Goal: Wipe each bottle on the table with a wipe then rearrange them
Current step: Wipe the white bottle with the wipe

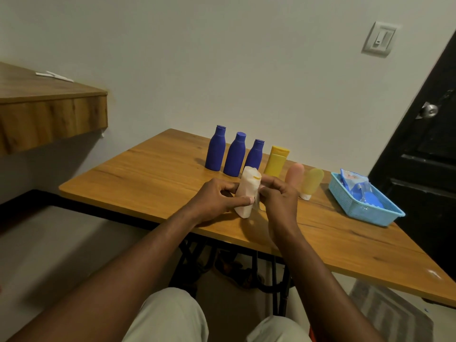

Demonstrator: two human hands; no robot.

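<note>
- Three bottles [235, 156]: we see solid dark blue, caps included.
- Fourth bottle [275, 161]: yellow all over.
- Pink tube [294, 172]; pale yellow tube [313, 180] with a white cap.
- Wipe [246, 193]: white.
- Basket [350, 206]: light blue, lattice pattern.
- Table [148, 174]: orange-brown wood grain.
- Door [424, 156]: black.

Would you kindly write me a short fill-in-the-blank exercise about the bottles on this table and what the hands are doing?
1. At the back of the table stand ____ blue bottles in a row.
2. The flat-capped bottle next to them is ____ in colour.
3. The left hand and the right hand grip a wipe that is ____ in colour.
4. The blue basket sits towards the ____ end of the table.

Missing words: three; yellow; white; right.
</note>
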